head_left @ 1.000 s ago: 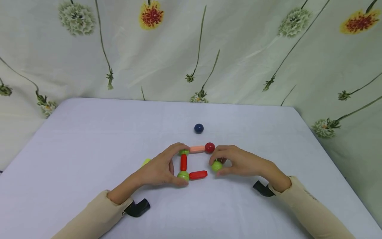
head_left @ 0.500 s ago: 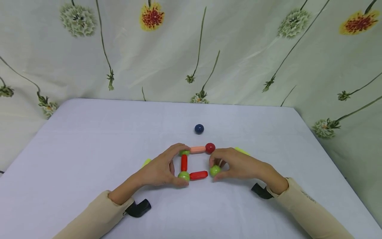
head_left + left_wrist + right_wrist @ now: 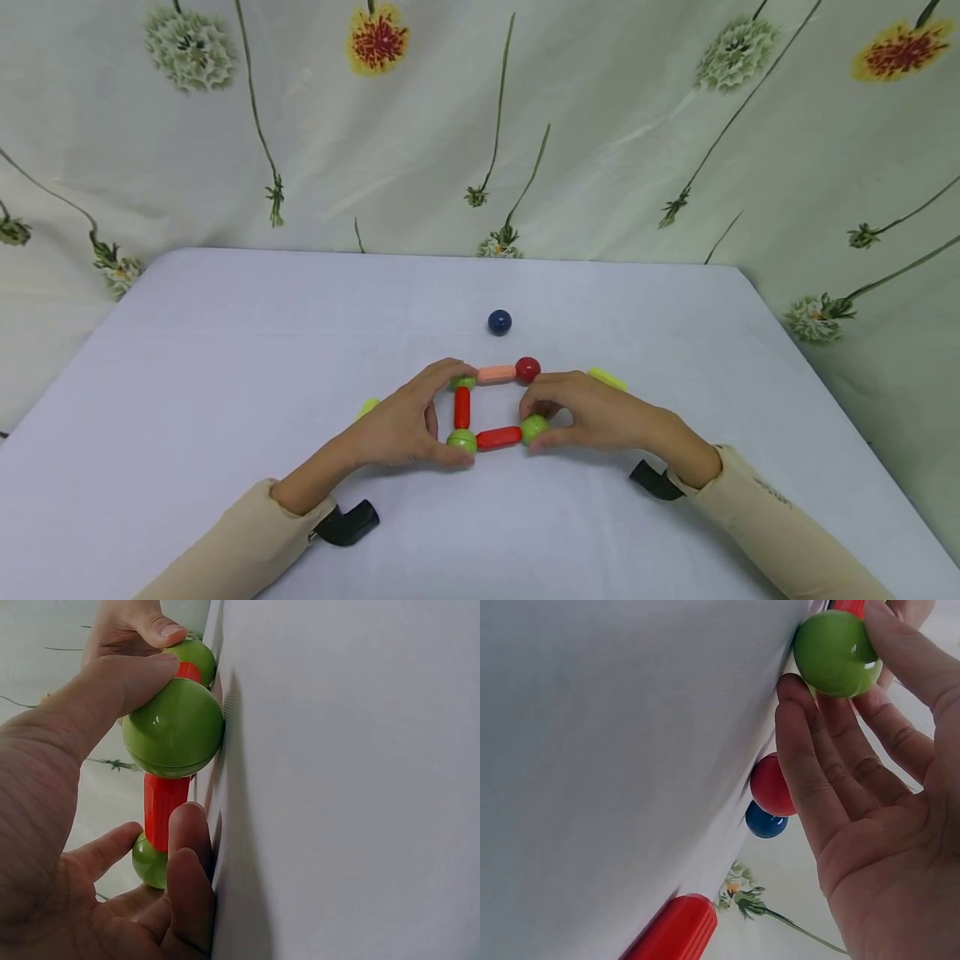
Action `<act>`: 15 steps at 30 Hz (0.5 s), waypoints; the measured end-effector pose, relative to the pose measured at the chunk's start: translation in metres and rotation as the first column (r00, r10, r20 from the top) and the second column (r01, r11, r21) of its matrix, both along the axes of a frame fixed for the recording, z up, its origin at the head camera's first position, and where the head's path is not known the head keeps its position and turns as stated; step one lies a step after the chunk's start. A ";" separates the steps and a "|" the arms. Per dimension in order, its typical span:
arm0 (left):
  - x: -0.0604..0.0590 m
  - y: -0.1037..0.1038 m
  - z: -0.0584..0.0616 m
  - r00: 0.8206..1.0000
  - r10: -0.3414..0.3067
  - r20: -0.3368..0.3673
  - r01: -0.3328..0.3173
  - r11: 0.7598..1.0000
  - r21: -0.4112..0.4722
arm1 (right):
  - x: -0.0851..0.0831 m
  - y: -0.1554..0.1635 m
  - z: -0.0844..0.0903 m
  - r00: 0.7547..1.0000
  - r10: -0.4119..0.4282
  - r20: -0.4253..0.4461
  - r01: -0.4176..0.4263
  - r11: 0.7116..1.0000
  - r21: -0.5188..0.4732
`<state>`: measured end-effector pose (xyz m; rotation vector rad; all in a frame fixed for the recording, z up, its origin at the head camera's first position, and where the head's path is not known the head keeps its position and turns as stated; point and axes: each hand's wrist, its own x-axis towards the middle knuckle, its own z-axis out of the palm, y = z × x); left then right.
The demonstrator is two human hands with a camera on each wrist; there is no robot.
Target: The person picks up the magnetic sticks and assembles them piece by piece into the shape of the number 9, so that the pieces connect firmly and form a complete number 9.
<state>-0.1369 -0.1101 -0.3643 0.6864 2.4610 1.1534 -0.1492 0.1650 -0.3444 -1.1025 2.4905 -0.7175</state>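
Note:
Red and pink rods and balls form a figure lying on the table. My left hand spans its left side, thumb on the near green ball and a finger at the far green ball, with a red rod between them. From the near ball another red rod runs right to a green ball, which my right hand pinches between thumb and fingers. That ball touches the rod's end. At the back, a pink rod joins the far green ball to a red ball.
A dark blue ball sits behind the figure. Yellow-green rods show partly beside each hand, one left and one right. In the right wrist view a loose red rod lies on the white table.
My right hand has moved left and slightly nearer with the green ball, bringing it against the front red rod's end. The right yellow-green rod has come into sight. My left hand stays put.

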 end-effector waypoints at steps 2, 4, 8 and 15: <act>0.000 0.000 0.000 1.000 0.003 0.000 -0.003 1.000 -0.002 | 0.000 0.000 0.001 1.000 -0.001 -0.002 0.001 1.000 0.006; 0.000 0.000 0.000 1.000 0.004 0.000 -0.004 1.000 -0.001 | 0.001 0.001 0.003 1.000 -0.004 -0.003 0.004 1.000 0.013; 0.000 0.000 0.000 1.000 0.002 -0.001 -0.002 1.000 -0.001 | 0.000 0.005 0.008 1.000 -0.014 -0.008 0.015 1.000 0.016; 0.000 0.000 0.000 1.000 -0.001 -0.007 0.001 1.000 -0.003 | -0.008 0.019 0.016 0.997 -0.068 -0.028 0.069 0.998 0.013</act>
